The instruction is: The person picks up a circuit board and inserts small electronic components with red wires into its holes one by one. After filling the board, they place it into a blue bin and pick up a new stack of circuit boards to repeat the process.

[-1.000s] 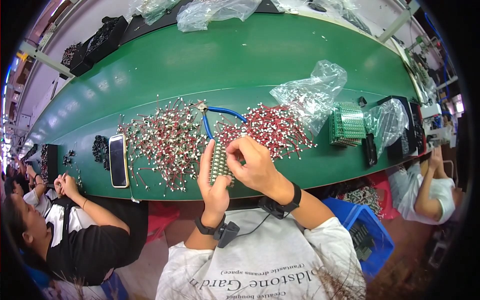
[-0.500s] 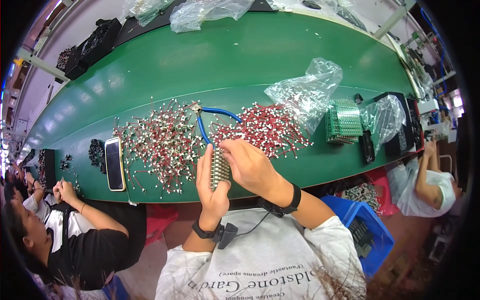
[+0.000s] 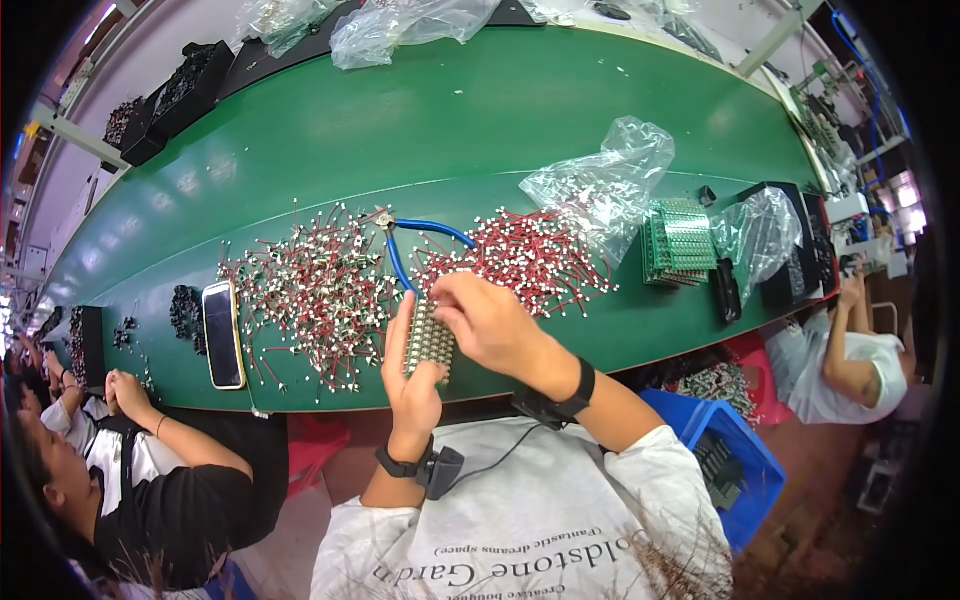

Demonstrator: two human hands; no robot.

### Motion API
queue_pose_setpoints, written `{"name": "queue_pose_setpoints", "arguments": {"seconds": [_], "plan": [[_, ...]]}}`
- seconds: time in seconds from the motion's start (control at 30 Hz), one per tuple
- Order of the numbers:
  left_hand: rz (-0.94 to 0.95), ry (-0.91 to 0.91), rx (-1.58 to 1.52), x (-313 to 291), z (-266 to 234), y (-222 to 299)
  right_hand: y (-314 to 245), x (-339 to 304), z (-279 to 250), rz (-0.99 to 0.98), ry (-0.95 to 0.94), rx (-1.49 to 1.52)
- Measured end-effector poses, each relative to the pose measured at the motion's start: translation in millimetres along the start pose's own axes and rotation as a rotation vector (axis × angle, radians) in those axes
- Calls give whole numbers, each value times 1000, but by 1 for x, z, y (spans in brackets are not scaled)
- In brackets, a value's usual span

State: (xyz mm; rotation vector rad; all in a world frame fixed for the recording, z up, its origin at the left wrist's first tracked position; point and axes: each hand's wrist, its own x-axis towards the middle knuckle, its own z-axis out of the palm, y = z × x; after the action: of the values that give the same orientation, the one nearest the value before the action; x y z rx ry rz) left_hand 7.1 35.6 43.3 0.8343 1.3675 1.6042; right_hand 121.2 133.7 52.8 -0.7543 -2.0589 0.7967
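My left hand [image 3: 412, 392] grips a small circuit board panel [image 3: 430, 350] covered with rows of pale connectors, its thumb on the near end and its fingers along the left edge. Over the panel's far right part, my right hand [image 3: 492, 322] is closed with thumb and forefinger drawn together; whatever they pinch is too small or hidden. Just beyond the hands lie blue-handled pliers [image 3: 400, 262], spread apart. Red wire leads with white connectors form one pile [image 3: 318, 290] to the left and another pile [image 3: 540, 255] to the right.
A phone [image 3: 224, 335] lies left of the wire piles. To the right are stacked green circuit boards [image 3: 680, 240], a clear plastic bag [image 3: 610, 180], a black tool [image 3: 727, 290] and a black bin [image 3: 785, 270]. Below the table's edge stands a blue crate [image 3: 740, 470]. Co-workers sit at both sides.
The whole view has shifted slightly. My right fingers have lifted and bent a little over the panel, so more of its connectors show. My left hand keeps its hold.
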Motion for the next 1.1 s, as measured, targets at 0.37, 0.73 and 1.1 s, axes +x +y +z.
{"name": "queue_pose_setpoints", "arguments": {"seconds": [0.37, 0.73, 1.1], "plan": [[-46, 54, -326, 3, -5, 12, 66, 18, -46, 78, -215, -369], [-11, 104, -333, 4, -18, 13, 60, 5, -95, 121, -113, -65], [-12, 66, -314, 6, -12, 12, 67, -10, -67, 72, -34, -268]]}}
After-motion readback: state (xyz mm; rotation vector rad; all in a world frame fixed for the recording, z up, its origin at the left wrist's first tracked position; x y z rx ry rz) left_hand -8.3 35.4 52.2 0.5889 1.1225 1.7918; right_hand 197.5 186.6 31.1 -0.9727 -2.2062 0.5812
